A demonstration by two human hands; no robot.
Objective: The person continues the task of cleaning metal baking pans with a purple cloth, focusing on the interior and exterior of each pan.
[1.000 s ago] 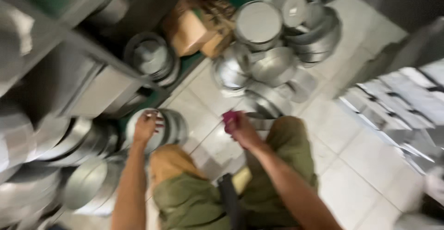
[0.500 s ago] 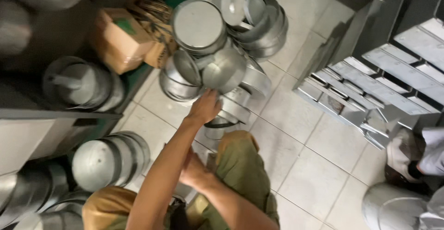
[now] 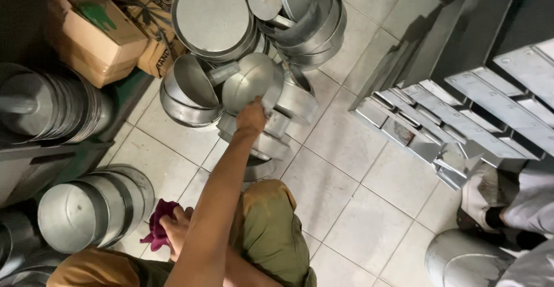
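Gripping a metal pan (image 3: 252, 82) among stacked pans (image 3: 300, 15), right hand (image 3: 251, 117); left hand (image 3: 176, 229) seemingly clutches a magenta cloth (image 3: 157, 229).

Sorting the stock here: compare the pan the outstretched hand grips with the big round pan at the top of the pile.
The gripped pan is smaller and tilted on edge, held by the right hand; the big round pan is wider, lies flat and untouched. The gripped pan shows a stub handle; none shows on the big one. Both are dull silver metal.

Pan pile (image 3: 254, 62) btwn boxes (image 3: 95, 33) (left) & trays (image 3: 461, 102) (right), on floor (image 3: 358, 206).
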